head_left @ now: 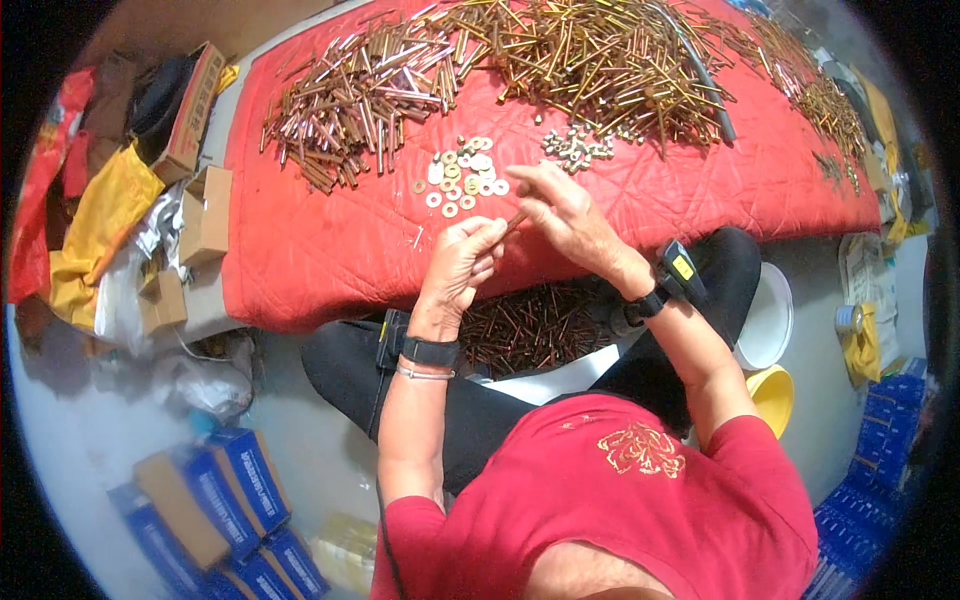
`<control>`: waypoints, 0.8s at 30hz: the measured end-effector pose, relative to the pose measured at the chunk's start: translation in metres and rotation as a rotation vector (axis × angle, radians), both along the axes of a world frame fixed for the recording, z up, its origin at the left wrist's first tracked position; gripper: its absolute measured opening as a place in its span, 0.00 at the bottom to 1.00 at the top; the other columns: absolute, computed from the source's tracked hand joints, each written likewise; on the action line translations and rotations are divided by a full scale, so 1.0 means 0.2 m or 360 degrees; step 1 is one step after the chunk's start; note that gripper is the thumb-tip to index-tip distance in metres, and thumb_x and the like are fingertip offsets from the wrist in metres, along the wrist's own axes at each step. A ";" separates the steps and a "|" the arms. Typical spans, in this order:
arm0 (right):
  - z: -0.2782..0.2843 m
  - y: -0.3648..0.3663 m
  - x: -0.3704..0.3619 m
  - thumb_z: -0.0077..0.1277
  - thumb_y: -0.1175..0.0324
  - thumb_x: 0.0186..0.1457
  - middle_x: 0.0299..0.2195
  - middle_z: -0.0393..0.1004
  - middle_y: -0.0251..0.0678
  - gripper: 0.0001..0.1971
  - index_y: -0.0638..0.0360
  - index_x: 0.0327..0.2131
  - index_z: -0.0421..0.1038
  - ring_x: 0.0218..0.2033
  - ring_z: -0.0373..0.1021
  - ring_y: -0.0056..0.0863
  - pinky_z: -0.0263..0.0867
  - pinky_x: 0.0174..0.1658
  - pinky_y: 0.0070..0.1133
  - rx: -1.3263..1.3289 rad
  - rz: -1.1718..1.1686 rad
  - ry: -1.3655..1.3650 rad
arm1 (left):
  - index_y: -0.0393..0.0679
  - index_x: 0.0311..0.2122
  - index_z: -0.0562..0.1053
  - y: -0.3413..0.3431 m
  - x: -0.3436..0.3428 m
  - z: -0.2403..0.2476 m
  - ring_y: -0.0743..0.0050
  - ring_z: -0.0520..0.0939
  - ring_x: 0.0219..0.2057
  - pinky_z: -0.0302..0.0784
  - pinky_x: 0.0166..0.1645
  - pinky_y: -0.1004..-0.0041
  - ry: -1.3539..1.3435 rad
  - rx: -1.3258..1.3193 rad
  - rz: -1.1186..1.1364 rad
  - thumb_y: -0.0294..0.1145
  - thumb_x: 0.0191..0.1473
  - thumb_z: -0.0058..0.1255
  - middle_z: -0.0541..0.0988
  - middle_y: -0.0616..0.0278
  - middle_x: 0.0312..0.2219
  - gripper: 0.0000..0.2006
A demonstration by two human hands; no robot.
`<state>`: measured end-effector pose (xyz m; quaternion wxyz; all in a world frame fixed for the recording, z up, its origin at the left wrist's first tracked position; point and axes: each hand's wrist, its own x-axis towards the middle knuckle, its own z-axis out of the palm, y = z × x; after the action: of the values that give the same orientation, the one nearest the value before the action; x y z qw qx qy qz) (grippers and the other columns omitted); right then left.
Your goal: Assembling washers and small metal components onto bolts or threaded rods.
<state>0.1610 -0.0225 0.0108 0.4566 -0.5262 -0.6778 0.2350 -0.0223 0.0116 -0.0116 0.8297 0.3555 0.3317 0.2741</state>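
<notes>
My left hand (464,262) is closed, with thumb and fingertips pinching a thin brown bolt (515,222) above the near edge of the red quilted cover. The bolt slants up toward my right hand (575,225), whose thumb meets its far end while the index finger stretches out to the left. The right fingers partly hide that end, so a small part on it cannot be made out. Just beyond my hands lie loose flat washers (452,172), and to their right a small heap of nuts (577,148).
Coppery metal tubes (375,95) and long brass-coloured bolts (610,65) are heaped on the red cover (300,240). A container of dark bolts (535,330) sits between my legs. White (768,318) and yellow buckets (770,398) stand at right; blue boxes (230,495) at lower left.
</notes>
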 end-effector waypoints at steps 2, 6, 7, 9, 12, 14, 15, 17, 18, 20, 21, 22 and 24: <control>0.01 -0.01 -0.03 0.47 0.78 0.50 0.24 0.69 0.38 0.16 0.58 0.45 0.66 0.24 0.69 0.28 0.66 0.31 0.23 0.0163 0.0176 0.0215 | 0.38 0.32 0.72 0.00 0.00 0.02 0.95 0.58 0.10 0.48 0.11 0.90 0.0020 -0.0017 -0.0037 0.32 0.55 0.48 0.70 0.71 0.17 0.08; -0.01 -0.01 -0.02 0.44 0.76 0.54 0.31 0.73 0.38 0.11 0.59 0.42 0.69 0.31 0.73 0.25 0.68 0.33 0.22 -0.0140 0.0217 0.0286 | 0.39 0.29 0.74 -0.02 -0.01 0.05 0.93 0.63 0.11 0.53 0.14 0.88 0.0011 -0.0020 -0.0044 0.34 0.54 0.50 0.70 0.72 0.15 0.09; -0.02 -0.01 -0.02 0.44 0.76 0.54 0.31 0.73 0.38 0.11 0.59 0.42 0.69 0.31 0.73 0.25 0.68 0.33 0.22 -0.0142 0.0232 0.0294 | 0.39 0.29 0.74 -0.02 0.00 0.05 0.93 0.63 0.11 0.53 0.14 0.88 0.0020 -0.0022 -0.0029 0.34 0.54 0.50 0.70 0.72 0.15 0.09; -0.03 0.01 -0.03 0.43 0.73 0.56 0.34 0.75 0.38 0.10 0.59 0.42 0.69 0.31 0.73 0.23 0.69 0.34 0.20 -0.0319 0.0194 0.0364 | 0.39 0.27 0.74 -0.07 0.04 0.06 0.85 0.70 0.16 0.62 0.20 0.80 0.0593 0.0856 0.0185 0.31 0.52 0.51 0.71 0.70 0.15 0.07; -0.01 0.01 0.04 0.42 0.67 0.58 0.33 0.74 0.37 0.12 0.60 0.43 0.68 0.34 0.70 0.22 0.67 0.36 0.21 -0.0816 0.0202 0.0393 | 0.39 0.27 0.75 -0.13 0.09 0.10 0.83 0.71 0.21 0.66 0.25 0.78 0.0936 0.1966 0.0444 0.27 0.50 0.52 0.72 0.71 0.17 0.04; 0.03 0.00 0.02 0.43 0.70 0.57 0.26 0.69 0.34 0.12 0.59 0.45 0.68 0.28 0.67 0.19 0.65 0.31 0.19 -0.0501 0.0137 0.0353 | 0.39 0.27 0.75 -0.13 0.07 0.09 0.83 0.72 0.21 0.65 0.24 0.78 0.0997 0.1953 0.0514 0.28 0.51 0.51 0.71 0.72 0.17 0.05; 0.03 0.00 0.01 0.43 0.70 0.57 0.26 0.69 0.34 0.12 0.59 0.45 0.68 0.28 0.67 0.19 0.65 0.31 0.19 -0.0505 0.0163 0.0353 | 0.39 0.26 0.75 -0.12 0.06 0.08 0.82 0.72 0.21 0.65 0.24 0.78 0.0848 0.1490 0.0460 0.29 0.52 0.51 0.71 0.72 0.16 0.06; 0.04 0.00 0.00 0.43 0.75 0.56 0.26 0.69 0.35 0.12 0.59 0.44 0.68 0.28 0.67 0.19 0.64 0.32 0.19 -0.0274 0.0320 0.0358 | 0.40 0.26 0.75 -0.11 0.03 0.08 0.82 0.72 0.21 0.65 0.23 0.78 0.0695 0.1027 0.0416 0.30 0.52 0.51 0.70 0.73 0.16 0.07; 0.04 0.01 0.00 0.44 0.79 0.54 0.29 0.70 0.36 0.13 0.59 0.43 0.69 0.31 0.68 0.22 0.65 0.34 0.20 -0.0234 0.0315 0.0158 | 0.40 0.26 0.75 -0.10 0.01 0.09 0.82 0.72 0.21 0.65 0.24 0.79 0.0528 0.0606 0.0336 0.31 0.53 0.50 0.70 0.73 0.16 0.08; 0.02 0.01 0.00 0.43 0.78 0.54 0.30 0.71 0.35 0.12 0.59 0.43 0.69 0.32 0.69 0.22 0.65 0.36 0.20 -0.0180 0.0298 0.0138 | 0.40 0.26 0.75 -0.10 0.00 0.08 0.84 0.71 0.20 0.63 0.23 0.81 0.0189 -0.0006 0.0231 0.33 0.53 0.51 0.70 0.74 0.16 0.08; 0.01 0.01 0.00 0.43 0.77 0.55 0.32 0.72 0.35 0.12 0.59 0.43 0.69 0.33 0.69 0.23 0.65 0.37 0.20 -0.0124 0.0272 0.0115 | 0.40 0.26 0.75 -0.11 0.01 0.08 0.84 0.71 0.20 0.63 0.23 0.81 0.0192 -0.0006 0.0239 0.33 0.53 0.51 0.70 0.74 0.16 0.08; 0.00 0.02 -0.01 0.43 0.77 0.55 0.32 0.72 0.35 0.12 0.59 0.43 0.69 0.33 0.69 0.23 0.65 0.37 0.20 -0.0123 0.0278 0.0117 | 0.40 0.27 0.74 -0.14 0.04 0.07 0.83 0.71 0.20 0.63 0.22 0.80 0.0493 0.0480 0.0340 0.32 0.52 0.51 0.70 0.72 0.16 0.07; -0.04 0.03 -0.01 0.43 0.74 0.56 0.33 0.73 0.34 0.11 0.60 0.43 0.69 0.34 0.70 0.23 0.65 0.38 0.19 -0.0360 0.0245 0.0258 | 0.40 0.28 0.73 -0.16 0.08 0.06 0.75 0.73 0.20 0.66 0.22 0.75 0.1009 0.1794 0.0561 0.30 0.49 0.54 0.71 0.65 0.18 0.05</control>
<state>0.1599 -0.0164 0.0023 0.4282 -0.5002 -0.6462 0.3857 -0.0054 -0.0213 0.0011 0.3223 0.7383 0.4187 0.4192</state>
